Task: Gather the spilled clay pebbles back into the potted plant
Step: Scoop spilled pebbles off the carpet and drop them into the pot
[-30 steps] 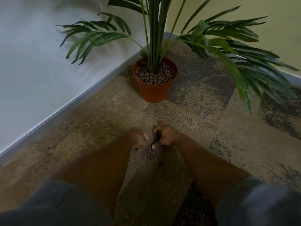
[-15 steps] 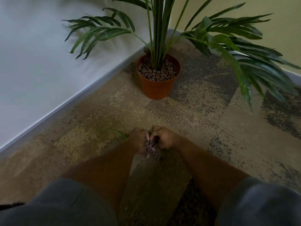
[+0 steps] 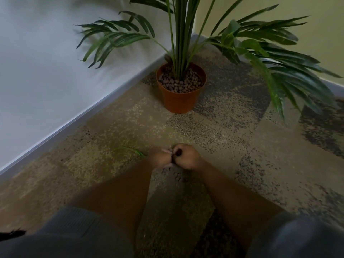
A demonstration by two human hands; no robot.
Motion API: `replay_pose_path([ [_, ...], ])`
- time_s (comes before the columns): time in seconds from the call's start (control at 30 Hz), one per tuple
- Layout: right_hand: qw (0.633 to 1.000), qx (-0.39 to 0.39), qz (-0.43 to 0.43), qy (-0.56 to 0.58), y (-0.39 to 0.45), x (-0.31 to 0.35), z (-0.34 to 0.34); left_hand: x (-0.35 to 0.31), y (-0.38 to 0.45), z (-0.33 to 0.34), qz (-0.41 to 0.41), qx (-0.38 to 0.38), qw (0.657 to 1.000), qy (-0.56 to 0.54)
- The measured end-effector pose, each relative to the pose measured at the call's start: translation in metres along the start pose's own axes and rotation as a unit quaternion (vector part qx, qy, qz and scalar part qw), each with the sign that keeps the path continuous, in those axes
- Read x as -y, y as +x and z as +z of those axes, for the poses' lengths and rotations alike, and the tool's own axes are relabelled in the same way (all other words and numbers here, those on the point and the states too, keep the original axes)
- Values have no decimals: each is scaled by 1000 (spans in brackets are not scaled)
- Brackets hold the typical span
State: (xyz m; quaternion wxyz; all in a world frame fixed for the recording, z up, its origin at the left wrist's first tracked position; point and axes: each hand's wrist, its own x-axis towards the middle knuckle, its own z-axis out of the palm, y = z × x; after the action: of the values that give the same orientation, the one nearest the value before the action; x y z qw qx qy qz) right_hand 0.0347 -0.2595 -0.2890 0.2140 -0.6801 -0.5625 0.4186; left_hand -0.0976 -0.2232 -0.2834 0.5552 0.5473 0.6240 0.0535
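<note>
Cupping together above the carpet (image 3: pixel 115 127), the left hand (image 3: pixel 161 158) and right hand (image 3: pixel 187 156) touch, fingers curled around pebbles (image 3: pixel 179 152). Loose pebbles (image 3: pixel 176 175) lie just below the hands. The pot (image 3: pixel 181 86), well beyond the hands, holds a palm (image 3: pixel 183 34) bedded in pebbles.

carpet (image 3: pixel 115 161): mottled tan, dark patches | skirting (image 3: pixel 89 112): grey | walls: white, yellow-green
</note>
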Motion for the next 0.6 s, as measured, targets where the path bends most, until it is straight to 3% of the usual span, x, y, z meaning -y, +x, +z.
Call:
replay_pose_path([
  [0.07, 992, -2, 80, 98, 1, 7, -2, -8, -6, 5, -49, 16, 986, -156],
  [0.17, 955, 1, 164, 246, 0, 18, -7, -15, -14, 7, -73, 35, 955, -285],
  [0.3, 838, 6, 206, 506, -5, 22, -14, -18, -15, 5, -83, 26, 916, -391],
  [0.37, 798, -7, 222, 560, -5, 20, -16, -19, -12, 6, -96, 8, 898, -428],
  [0.6, 727, -53, 269, 629, 7, 16, -11, -21, -14, 7, -113, -1, 853, -510],
])
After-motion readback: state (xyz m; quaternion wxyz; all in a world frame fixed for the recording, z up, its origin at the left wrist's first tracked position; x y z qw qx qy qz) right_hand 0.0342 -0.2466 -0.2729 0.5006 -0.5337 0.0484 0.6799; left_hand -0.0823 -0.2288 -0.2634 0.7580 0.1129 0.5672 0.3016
